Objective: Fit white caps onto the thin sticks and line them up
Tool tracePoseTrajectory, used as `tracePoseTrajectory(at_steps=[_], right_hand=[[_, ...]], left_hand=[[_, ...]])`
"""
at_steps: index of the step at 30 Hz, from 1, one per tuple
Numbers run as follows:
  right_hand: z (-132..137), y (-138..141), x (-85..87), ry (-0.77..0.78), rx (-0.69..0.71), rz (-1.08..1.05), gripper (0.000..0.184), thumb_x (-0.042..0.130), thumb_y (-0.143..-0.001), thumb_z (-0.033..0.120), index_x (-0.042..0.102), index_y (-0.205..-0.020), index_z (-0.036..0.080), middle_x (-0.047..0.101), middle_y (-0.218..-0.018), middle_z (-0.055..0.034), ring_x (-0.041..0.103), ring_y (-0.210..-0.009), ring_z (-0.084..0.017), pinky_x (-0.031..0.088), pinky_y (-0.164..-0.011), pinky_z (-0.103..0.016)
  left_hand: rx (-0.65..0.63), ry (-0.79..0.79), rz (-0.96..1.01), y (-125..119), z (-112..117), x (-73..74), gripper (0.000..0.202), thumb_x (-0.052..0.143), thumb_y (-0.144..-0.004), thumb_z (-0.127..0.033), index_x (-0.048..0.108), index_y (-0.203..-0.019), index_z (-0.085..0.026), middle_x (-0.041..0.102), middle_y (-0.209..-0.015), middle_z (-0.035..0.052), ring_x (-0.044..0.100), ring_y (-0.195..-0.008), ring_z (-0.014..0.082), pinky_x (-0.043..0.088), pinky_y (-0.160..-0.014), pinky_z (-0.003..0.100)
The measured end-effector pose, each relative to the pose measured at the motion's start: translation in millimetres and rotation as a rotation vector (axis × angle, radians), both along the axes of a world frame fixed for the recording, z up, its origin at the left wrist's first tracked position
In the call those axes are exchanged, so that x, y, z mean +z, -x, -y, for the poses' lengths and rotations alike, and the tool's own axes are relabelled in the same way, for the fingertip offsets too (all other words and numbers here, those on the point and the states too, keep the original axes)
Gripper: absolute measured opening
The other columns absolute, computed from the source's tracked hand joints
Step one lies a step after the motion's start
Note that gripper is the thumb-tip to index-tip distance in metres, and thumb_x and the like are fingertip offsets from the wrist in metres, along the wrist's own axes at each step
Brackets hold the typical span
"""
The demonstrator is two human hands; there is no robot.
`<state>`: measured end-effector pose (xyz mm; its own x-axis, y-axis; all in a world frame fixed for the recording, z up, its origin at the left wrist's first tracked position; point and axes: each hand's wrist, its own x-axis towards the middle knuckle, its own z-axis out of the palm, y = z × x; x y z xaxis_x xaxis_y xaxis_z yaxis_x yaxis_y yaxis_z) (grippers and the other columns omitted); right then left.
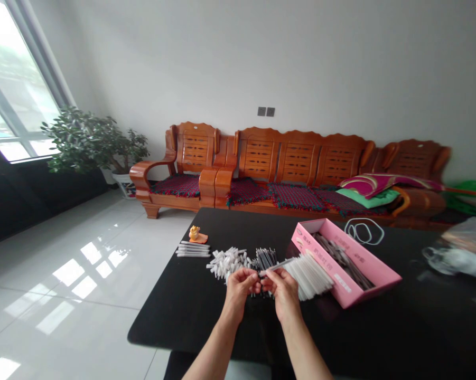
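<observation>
My left hand [240,290] and my right hand [282,291] meet above the black table, fingertips almost touching. From the right fingers a slim pale pen tube [283,263] points up to the right. The left fingers are pinched beside its near end, and what they hold is too small to make out. Just beyond the hands lie a heap of short white plastic pieces [229,261], a bunch of dark thin pen refills [265,257] and a row of translucent white tubes [311,275]. Several pale pens [193,249] lie side by side at the left.
A pink open box [348,287] with dark grey sticks [343,258] stands on the black table [174,316], right of the hands. White cord loops [365,230] lie behind it. A small yellow figure [195,233] sits at the left. A wooden sofa [261,158] stands beyond.
</observation>
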<state>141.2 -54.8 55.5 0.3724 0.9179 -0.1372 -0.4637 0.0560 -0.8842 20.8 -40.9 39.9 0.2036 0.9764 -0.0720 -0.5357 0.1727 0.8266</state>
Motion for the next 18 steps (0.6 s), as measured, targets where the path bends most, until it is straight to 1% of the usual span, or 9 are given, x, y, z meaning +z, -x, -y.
tracePoseTrajectory(at_steps=[4,8,12,15,18], right_hand=[[0.3,-0.4,0.1,-0.005,0.012,-0.019,0.035,0.086,-0.055,0.030,0.063,-0.074,0.013,0.072,-0.063,-0.0048,0.065,-0.047,-0.015,0.051,-0.041,-0.020],[0.7,-2.2,0.2,0.008,0.063,-0.130,0.030,0.087,-0.055,0.025,0.064,-0.072,0.013,0.074,-0.067,-0.0065,0.065,-0.048,-0.014,0.053,-0.043,-0.020],[0.6,-5.2,-1.6,0.031,0.100,-0.241,0.026,0.086,-0.056,0.021,0.067,-0.072,0.013,0.075,-0.069,-0.0079,0.066,-0.050,-0.014,0.054,-0.045,-0.020],[0.4,-6.2,-2.8,0.035,0.120,-0.275,0.024,0.086,-0.057,0.020,0.068,-0.072,0.012,0.075,-0.070,-0.0085,0.066,-0.051,-0.014,0.054,-0.045,-0.020],[0.5,-5.9,-2.4,0.031,0.129,-0.284,0.021,0.085,-0.059,0.020,0.069,-0.071,0.012,0.075,-0.071,-0.0082,0.066,-0.051,-0.014,0.055,-0.046,-0.020]], left_hand=[[-0.020,0.008,0.030,-0.1,0.9,-1.6,0.029,0.080,-0.067,-0.033,0.066,-0.077,-0.010,0.067,-0.062,0.0032,0.060,-0.051,0.0100,0.048,-0.054,0.020],[-0.054,0.050,0.092,0.2,1.3,-1.1,0.030,0.082,-0.066,-0.031,0.066,-0.080,-0.009,0.066,-0.062,0.0033,0.060,-0.052,0.0091,0.048,-0.055,0.019],[-0.059,0.101,0.148,1.6,1.9,2.0,0.031,0.084,-0.062,-0.027,0.067,-0.081,-0.009,0.066,-0.064,0.0033,0.061,-0.053,0.0081,0.050,-0.056,0.018],[-0.063,0.126,0.185,2.7,2.5,3.5,0.030,0.084,-0.062,-0.024,0.067,-0.082,-0.008,0.067,-0.067,0.0036,0.061,-0.054,0.0073,0.051,-0.057,0.017],[-0.074,0.168,0.231,3.5,2.2,1.4,0.027,0.083,-0.064,-0.019,0.068,-0.083,-0.009,0.068,-0.069,0.0042,0.062,-0.055,0.0070,0.053,-0.057,0.016]])
